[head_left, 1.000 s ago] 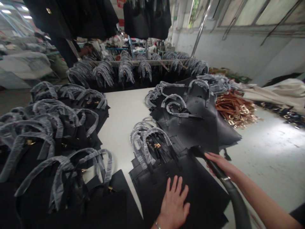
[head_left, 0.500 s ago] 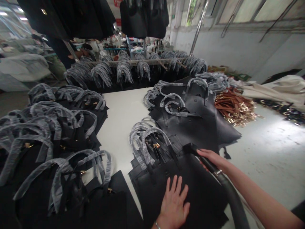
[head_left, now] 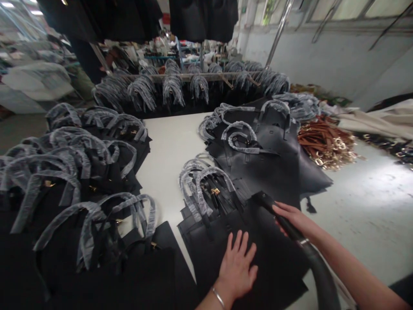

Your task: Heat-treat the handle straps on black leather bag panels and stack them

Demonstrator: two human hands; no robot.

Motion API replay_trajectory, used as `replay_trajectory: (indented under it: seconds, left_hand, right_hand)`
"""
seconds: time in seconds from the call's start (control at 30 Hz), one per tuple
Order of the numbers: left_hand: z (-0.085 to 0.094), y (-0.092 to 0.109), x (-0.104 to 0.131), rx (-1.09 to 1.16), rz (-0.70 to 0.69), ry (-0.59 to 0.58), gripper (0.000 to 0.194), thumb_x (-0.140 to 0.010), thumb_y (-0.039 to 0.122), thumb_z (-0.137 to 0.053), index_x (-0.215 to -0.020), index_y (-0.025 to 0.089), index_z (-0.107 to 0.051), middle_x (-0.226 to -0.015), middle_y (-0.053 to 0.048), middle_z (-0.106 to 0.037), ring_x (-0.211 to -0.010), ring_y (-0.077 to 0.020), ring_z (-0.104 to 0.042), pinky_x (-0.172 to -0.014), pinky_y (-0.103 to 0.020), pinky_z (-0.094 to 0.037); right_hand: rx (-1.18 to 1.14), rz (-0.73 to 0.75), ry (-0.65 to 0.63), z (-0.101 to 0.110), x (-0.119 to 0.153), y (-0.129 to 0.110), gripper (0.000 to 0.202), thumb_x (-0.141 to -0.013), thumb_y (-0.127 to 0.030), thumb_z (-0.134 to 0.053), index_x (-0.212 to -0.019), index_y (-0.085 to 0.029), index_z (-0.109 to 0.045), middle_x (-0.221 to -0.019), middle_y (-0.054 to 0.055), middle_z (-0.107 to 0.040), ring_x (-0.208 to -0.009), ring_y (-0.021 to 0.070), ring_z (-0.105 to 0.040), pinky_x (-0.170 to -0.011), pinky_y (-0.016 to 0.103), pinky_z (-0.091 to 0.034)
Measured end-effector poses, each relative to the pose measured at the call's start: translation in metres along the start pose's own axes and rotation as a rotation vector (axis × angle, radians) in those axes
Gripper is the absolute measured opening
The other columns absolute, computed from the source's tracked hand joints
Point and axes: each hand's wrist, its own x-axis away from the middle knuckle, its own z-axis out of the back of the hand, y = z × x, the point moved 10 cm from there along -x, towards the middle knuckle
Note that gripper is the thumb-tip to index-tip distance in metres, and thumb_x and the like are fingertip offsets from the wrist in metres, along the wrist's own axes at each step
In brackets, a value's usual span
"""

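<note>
My left hand [head_left: 238, 267] lies flat with spread fingers on the top black leather bag [head_left: 274, 249] of a stack in front of me. A silver bangle circles that wrist. My right hand [head_left: 295, 219] is wrapped round the black handle of a vacuum hose [head_left: 318, 271], which curves down toward the bottom edge. Its flat nozzle [head_left: 263, 200] is at the upper part of the same bag. Plastic-wrapped handles [head_left: 213, 174] arch from the stack's far end, with a gold padlock [head_left: 215, 191] and dark straps between them.
More black bags with wrapped handles [head_left: 87, 211] crowd the left side. Behind my stack lies another bag pile [head_left: 267, 165]. Brown straps with gold buckles [head_left: 325, 140] sit at right on the white table [head_left: 364, 206]. A metal rack [head_left: 190, 77] holding bags stands across the back.
The view has tilted down slightly, so the table and bags appear a little higher and further right. Both hands keep nearly the same places on and over the bag.
</note>
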Motion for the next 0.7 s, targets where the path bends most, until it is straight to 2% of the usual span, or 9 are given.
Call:
replay_trajectory:
  seconds: [0.13, 0.2, 0.27, 0.37, 0.47, 0.57, 0.7]
  left_hand:
    - [0.002, 0.0, 0.0, 0.024, 0.005, 0.007, 0.057, -0.095, 0.051, -0.034, -0.146, 0.025, -0.033, -0.157, -0.008, -0.012, -0.144, -0.0308, -0.007, -0.116, -0.056, -0.011]
    - [0.003, 0.0, 0.0, 0.031, 0.003, 0.014, 0.057, -0.095, 0.051, -0.034, -0.145, 0.025, -0.033, -0.157, -0.008, -0.014, -0.144, -0.0308, -0.008, -0.116, -0.056, -0.011]
    - [0.003, 0.0, 0.0, 0.028, 0.003, 0.02, 0.057, -0.095, 0.051, -0.035, -0.145, 0.025, -0.034, -0.157, -0.007, -0.016, -0.144, -0.0307, -0.009, -0.116, -0.056, -0.011]
    - [0.005, 0.001, 0.0, 0.011, 0.003, 0.023, 0.056, -0.095, 0.051, -0.035, -0.145, 0.025, -0.034, -0.157, -0.006, -0.017, -0.144, -0.0303, -0.01, -0.116, -0.055, -0.009]
    - [0.007, 0.001, 0.001, -0.006, 0.004, 0.028, 0.056, -0.096, 0.051, -0.032, -0.145, 0.024, -0.034, -0.156, -0.007, -0.018, -0.144, -0.0298, -0.009, -0.116, -0.054, -0.009]
    - [0.006, 0.003, 0.002, -0.034, -0.015, 0.043, 0.056, -0.096, 0.05, -0.031, -0.144, 0.021, -0.034, -0.156, -0.009, -0.018, -0.144, -0.0288, -0.01, -0.117, -0.051, -0.01]
    - [-0.004, 0.008, 0.003, -0.077, -0.062, 0.089, 0.058, -0.097, 0.045, -0.034, -0.144, 0.012, -0.034, -0.153, -0.013, -0.026, -0.143, -0.0243, -0.019, -0.117, -0.04, -0.018]
  right_hand:
    - [0.088, -0.102, -0.174, -0.016, 0.043, 0.029, 0.066, -0.084, -0.044, -0.061, -0.142, -0.021, -0.039, -0.056, -0.002, -0.062, -0.039, 0.0142, -0.058, -0.033, 0.021, -0.047]
    - [0.119, -0.152, -0.215, -0.029, 0.051, 0.043, 0.068, -0.085, -0.045, -0.06, -0.144, -0.021, -0.036, -0.055, -0.003, -0.061, -0.038, 0.0136, -0.057, -0.033, 0.021, -0.046]
    - [0.112, -0.17, -0.219, -0.044, 0.048, 0.05, 0.068, -0.086, -0.046, -0.058, -0.145, -0.02, -0.036, -0.054, -0.003, -0.06, -0.036, 0.0131, -0.056, -0.032, 0.021, -0.045]
    - [0.069, -0.109, -0.197, -0.066, 0.031, 0.039, 0.066, -0.086, -0.045, -0.058, -0.143, -0.019, -0.039, -0.053, -0.004, -0.059, -0.035, 0.0125, -0.053, -0.031, 0.021, -0.043]
    - [0.054, -0.024, -0.155, -0.078, 0.019, 0.02, 0.065, -0.087, -0.043, -0.058, -0.144, -0.02, -0.037, -0.055, -0.005, -0.058, -0.037, 0.0113, -0.053, -0.033, 0.02, -0.043]
    - [0.069, 0.001, -0.145, -0.078, 0.027, 0.014, 0.066, -0.087, -0.043, -0.058, -0.145, -0.022, -0.035, -0.058, -0.005, -0.059, -0.039, 0.0111, -0.055, -0.035, 0.02, -0.044]
    - [0.14, -0.068, -0.273, -0.082, 0.052, 0.032, 0.074, -0.081, -0.05, -0.062, -0.145, -0.021, -0.037, -0.057, -0.005, -0.058, -0.038, 0.0115, -0.054, -0.033, 0.02, -0.043]
